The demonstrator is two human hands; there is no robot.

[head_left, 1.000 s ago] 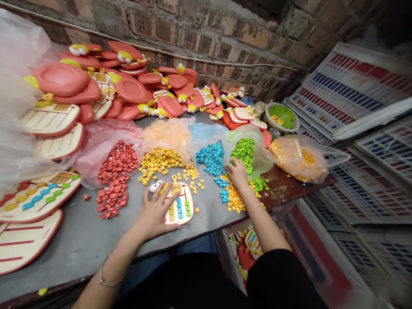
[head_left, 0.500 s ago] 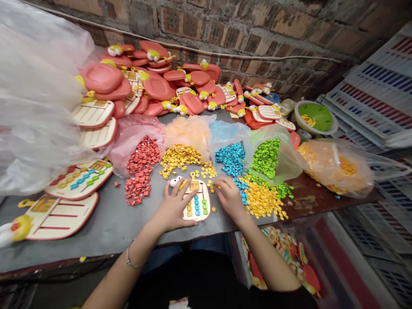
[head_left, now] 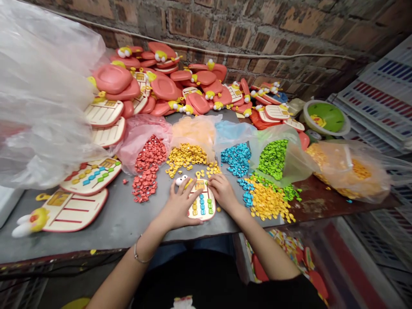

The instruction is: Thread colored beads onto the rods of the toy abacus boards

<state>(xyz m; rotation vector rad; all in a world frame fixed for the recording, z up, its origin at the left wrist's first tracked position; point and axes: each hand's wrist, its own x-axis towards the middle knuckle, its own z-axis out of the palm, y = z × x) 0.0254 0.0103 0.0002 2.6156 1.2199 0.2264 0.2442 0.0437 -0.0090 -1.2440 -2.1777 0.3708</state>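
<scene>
A cream toy board with a red rim, a yellow head and white bulging eyes lies flat before me. Rows of yellow, blue and green pieces sit in its slots. My left hand grips the board from its left side, fingers spread over the top and thumb along the lower edge. At the upper right corner of the board, my right hand has its fingertips pinched together. A small green piece shows at those fingertips, partly hidden.
Loose red pieces, yellow pieces, blue pieces and green pieces spill from bags along the table. More yellow pieces lie right of my hand. Filled boards lie left; red-backed toys are piled behind.
My right hand has moved left onto the board's upper right corner, its fingertips now at the green slot. My left hand stays on the board. The view has shifted slightly.
</scene>
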